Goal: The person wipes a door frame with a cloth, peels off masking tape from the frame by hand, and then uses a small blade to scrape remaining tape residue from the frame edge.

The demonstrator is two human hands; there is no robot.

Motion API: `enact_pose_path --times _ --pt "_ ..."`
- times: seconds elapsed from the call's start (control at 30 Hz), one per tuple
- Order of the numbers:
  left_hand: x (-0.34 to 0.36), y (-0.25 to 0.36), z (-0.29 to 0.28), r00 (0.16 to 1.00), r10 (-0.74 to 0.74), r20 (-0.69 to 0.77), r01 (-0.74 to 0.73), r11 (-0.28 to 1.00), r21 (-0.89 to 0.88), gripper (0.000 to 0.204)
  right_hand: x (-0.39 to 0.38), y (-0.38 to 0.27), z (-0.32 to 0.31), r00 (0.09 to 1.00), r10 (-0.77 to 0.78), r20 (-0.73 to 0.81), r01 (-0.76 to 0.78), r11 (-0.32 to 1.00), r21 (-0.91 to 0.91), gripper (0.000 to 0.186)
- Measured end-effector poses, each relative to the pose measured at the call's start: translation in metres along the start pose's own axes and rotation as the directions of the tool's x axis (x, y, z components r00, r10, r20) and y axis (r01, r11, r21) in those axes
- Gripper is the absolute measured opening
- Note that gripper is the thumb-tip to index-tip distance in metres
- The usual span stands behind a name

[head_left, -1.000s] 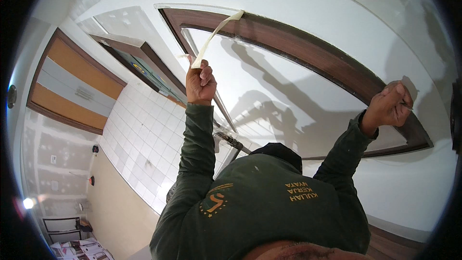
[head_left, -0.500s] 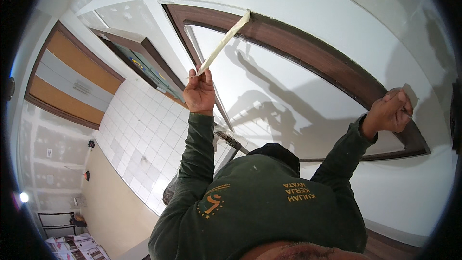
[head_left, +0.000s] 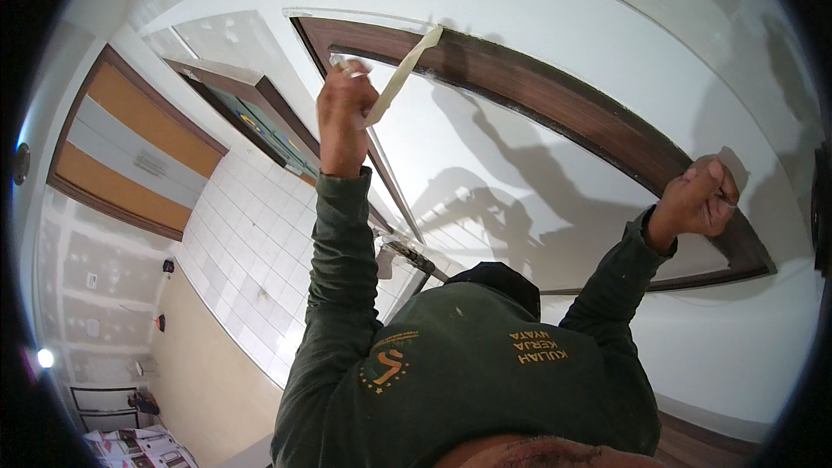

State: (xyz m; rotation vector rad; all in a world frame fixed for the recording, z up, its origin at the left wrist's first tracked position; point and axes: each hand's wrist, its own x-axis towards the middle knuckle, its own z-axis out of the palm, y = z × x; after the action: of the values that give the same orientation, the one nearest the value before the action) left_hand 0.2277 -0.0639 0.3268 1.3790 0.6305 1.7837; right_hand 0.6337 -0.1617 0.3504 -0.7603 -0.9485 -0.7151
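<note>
Cream tape (head_left: 400, 78), slanting up-right to the brown frame (head_left: 537, 82), is gripped by the left hand (head_left: 344, 113); the farther right hand (head_left: 696, 198) is curled, contents unclear.

Pale tape (head_left: 400, 78) runs from left grip (head_left: 346, 102) to brown frame (head_left: 563, 99).

Left hand (head_left: 343, 117) up, fingers (head_left: 347, 69) curled in, blurred. Wrist directly below them; left arm (head_left: 340, 247) beneath, forearm near vertical. Right hand (head_left: 696, 199) well to the right of those fingers and lower, closed fist-like; right arm (head_left: 620, 277) slanting below, elbow bent.
</note>
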Motion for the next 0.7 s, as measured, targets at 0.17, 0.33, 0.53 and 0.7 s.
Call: enact_pose_path --times 0.17,0.33,0.53,0.7 --pt "0.015 0.015 0.048 0.988 0.121 0.099 -0.155 0.694 0.703 0.045 -0.003 0.000 0.004 0.999 0.046 -0.020 -0.045 0.998 0.052 0.017" --pt "0.029 0.015 0.061 0.980 0.172 0.094 -0.180 0.596 0.782 0.045 0.000 -0.005 0.004 0.999 0.033 0.032 -0.036 0.993 0.116 0.014" --pt "0.038 0.009 0.065 0.978 0.205 0.027 -0.174 0.747 0.641 0.030 -0.001 -0.011 0.010 0.999 0.040 -0.018 -0.037 0.988 0.147 0.012" --pt "0.048 0.009 0.063 0.960 0.272 0.060 -0.227 0.641 0.733 0.014 0.000 -0.005 0.006 1.000 -0.011 0.010 0.010 0.993 0.117 0.013"
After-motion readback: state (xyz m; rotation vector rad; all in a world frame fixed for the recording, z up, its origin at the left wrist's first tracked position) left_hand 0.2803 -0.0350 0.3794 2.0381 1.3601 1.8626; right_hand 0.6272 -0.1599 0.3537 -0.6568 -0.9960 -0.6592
